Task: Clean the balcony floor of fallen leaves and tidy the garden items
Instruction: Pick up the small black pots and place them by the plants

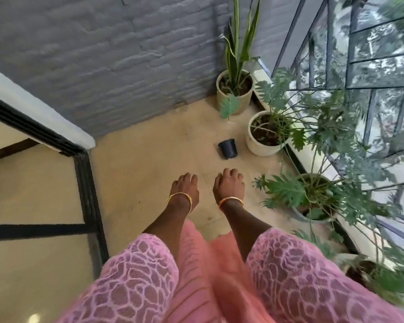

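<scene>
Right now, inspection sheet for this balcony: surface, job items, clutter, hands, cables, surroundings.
Surface: beige balcony floor, a few dark specks; no clear fallen leaves seen.
Job items: small black plastic pot tipped on its side, apart from the potted plants.
Clutter: nothing else seen loose.
Hands: left hand and right hand held out, fingers loosely curled, holding nothing; gold bangle on each wrist.
Cables: nothing seen.
Surroundings: grey brick wall; ribbed cream pot with snake plant in the corner; white pot with lobed-leaf plant; metal window grille on the right.
</scene>
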A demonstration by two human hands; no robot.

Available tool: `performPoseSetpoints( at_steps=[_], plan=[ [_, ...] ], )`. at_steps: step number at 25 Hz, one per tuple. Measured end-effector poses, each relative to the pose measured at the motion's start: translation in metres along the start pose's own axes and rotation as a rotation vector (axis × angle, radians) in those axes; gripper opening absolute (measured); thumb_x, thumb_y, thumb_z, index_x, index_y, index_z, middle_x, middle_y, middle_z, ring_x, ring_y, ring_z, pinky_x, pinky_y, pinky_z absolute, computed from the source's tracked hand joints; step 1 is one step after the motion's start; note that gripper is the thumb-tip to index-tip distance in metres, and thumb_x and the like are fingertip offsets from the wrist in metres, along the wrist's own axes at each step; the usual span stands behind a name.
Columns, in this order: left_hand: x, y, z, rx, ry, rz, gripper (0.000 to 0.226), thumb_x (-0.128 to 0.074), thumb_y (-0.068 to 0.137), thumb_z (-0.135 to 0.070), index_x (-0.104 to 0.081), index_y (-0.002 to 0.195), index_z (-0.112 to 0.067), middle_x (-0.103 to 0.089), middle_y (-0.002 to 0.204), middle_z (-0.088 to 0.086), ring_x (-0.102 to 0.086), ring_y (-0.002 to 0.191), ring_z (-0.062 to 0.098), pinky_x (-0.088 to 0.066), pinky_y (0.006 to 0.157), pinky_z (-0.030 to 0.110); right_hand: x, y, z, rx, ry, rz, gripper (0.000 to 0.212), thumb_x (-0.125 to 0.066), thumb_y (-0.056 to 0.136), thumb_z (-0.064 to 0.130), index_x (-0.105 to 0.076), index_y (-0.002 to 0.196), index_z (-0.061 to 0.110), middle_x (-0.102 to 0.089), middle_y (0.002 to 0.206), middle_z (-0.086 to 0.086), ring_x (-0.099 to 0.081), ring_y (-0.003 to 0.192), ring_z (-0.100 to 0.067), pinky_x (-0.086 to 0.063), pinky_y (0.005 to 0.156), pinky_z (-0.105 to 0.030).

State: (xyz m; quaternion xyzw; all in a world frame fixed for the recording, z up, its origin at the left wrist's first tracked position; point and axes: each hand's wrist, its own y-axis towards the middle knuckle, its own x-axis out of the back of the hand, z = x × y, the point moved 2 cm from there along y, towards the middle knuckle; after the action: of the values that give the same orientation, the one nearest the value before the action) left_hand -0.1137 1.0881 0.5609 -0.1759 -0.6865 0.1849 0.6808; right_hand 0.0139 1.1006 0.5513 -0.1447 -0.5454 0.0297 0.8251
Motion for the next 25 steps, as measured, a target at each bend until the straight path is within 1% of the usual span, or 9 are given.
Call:
performPoseSetpoints(
  at_steps=[4, 6, 10, 13, 17, 19, 21, 23, 25],
  plan=[
    [0.02, 0.077, 0.007, -0.101, 0.014, 0.09, 0.038, -0.038, 0.097, -0.023, -0.04, 0.133, -0.012, -0.039, 0.138, 0.01, -0.039, 0.128, 0.027, -0.035, 0.102, 0.04, -0.005, 0.061, -0.005, -0.122, -0.018, -0.01, 0.032, -0.037, 0.096, 0.026, -0.055, 0.11, 0.004, -0.053, 0.114, -0.019, -0.047, 0.107, -0.036, -0.042, 0.086, -0.042],
    [0.032, 0.119, 0.018, -0.165, -0.011, 0.132, 0.038, -0.038, 0.098, -0.025, -0.04, 0.133, -0.011, -0.039, 0.138, 0.01, -0.038, 0.129, 0.027, -0.036, 0.102, 0.04, -0.01, 0.091, 0.002, -0.225, -0.002, -0.021, 0.031, -0.039, 0.096, 0.026, -0.057, 0.109, 0.005, -0.052, 0.114, -0.017, -0.046, 0.107, -0.034, -0.042, 0.085, -0.041],
    [0.052, 0.197, 0.056, -0.268, -0.008, 0.214, 0.037, -0.037, 0.098, -0.023, -0.041, 0.133, -0.014, -0.041, 0.136, 0.009, -0.04, 0.128, 0.026, -0.037, 0.1, 0.039, -0.026, 0.15, 0.043, -0.37, 0.043, -0.034, 0.028, -0.043, 0.093, 0.024, -0.06, 0.104, 0.005, -0.051, 0.115, -0.016, -0.045, 0.106, -0.032, -0.041, 0.086, -0.039],
    [0.045, 0.256, 0.074, -0.245, -0.037, 0.292, 0.036, -0.037, 0.098, -0.023, -0.043, 0.132, -0.015, -0.043, 0.136, 0.008, -0.039, 0.128, 0.025, -0.037, 0.1, 0.039, -0.053, 0.202, 0.057, -0.454, 0.085, 0.022, 0.027, -0.042, 0.094, 0.023, -0.058, 0.107, 0.005, -0.051, 0.116, -0.016, -0.045, 0.106, -0.032, -0.041, 0.087, -0.038],
    [0.007, 0.351, 0.075, -0.249, -0.055, 0.371, 0.039, -0.034, 0.099, -0.026, -0.04, 0.136, -0.016, -0.041, 0.138, 0.007, -0.037, 0.129, 0.024, -0.036, 0.102, 0.037, -0.118, 0.287, 0.04, -0.592, 0.197, 0.102, 0.029, -0.043, 0.094, 0.024, -0.053, 0.115, 0.005, -0.05, 0.121, -0.019, -0.045, 0.11, -0.034, -0.041, 0.089, -0.039],
    [-0.034, 0.403, 0.073, -0.198, -0.138, 0.41, 0.04, -0.035, 0.099, -0.027, -0.039, 0.137, -0.016, -0.041, 0.139, 0.006, -0.037, 0.129, 0.024, -0.036, 0.102, 0.037, -0.164, 0.335, 0.018, -0.705, 0.27, 0.141, 0.037, -0.045, 0.094, 0.024, -0.047, 0.126, 0.006, -0.048, 0.127, -0.02, -0.045, 0.116, -0.037, -0.04, 0.094, -0.039],
    [-0.082, 0.456, 0.07, -0.085, -0.285, 0.444, 0.039, -0.038, 0.098, -0.026, -0.043, 0.135, -0.013, -0.045, 0.136, 0.011, -0.043, 0.126, 0.028, -0.038, 0.1, 0.036, -0.213, 0.384, -0.007, -0.758, 0.308, 0.162, 0.047, -0.05, 0.093, 0.025, -0.039, 0.135, 0.006, -0.044, 0.13, -0.022, -0.046, 0.118, -0.038, -0.04, 0.096, -0.042],
    [-0.134, 0.504, 0.068, 0.138, -0.515, 0.478, 0.037, -0.04, 0.099, -0.024, -0.05, 0.129, -0.006, -0.052, 0.132, 0.02, -0.049, 0.121, 0.033, -0.04, 0.095, 0.035, -0.265, 0.431, -0.037, -0.806, 0.338, 0.132, 0.053, -0.054, 0.091, 0.03, -0.037, 0.135, 0.004, -0.042, 0.132, -0.023, -0.045, 0.119, -0.04, -0.04, 0.098, -0.044],
    [-0.178, 0.543, 0.064, 0.341, -0.707, 0.542, 0.04, -0.037, 0.101, -0.024, -0.051, 0.127, 0.002, -0.053, 0.132, 0.023, -0.051, 0.12, 0.034, -0.041, 0.093, 0.033, -0.307, 0.467, -0.068, -0.952, 0.385, 0.113, 0.07, -0.055, 0.088, 0.048, -0.032, 0.14, 0.006, -0.035, 0.14, -0.022, -0.041, 0.123, -0.041, -0.039, 0.101, -0.045]
  ],
)
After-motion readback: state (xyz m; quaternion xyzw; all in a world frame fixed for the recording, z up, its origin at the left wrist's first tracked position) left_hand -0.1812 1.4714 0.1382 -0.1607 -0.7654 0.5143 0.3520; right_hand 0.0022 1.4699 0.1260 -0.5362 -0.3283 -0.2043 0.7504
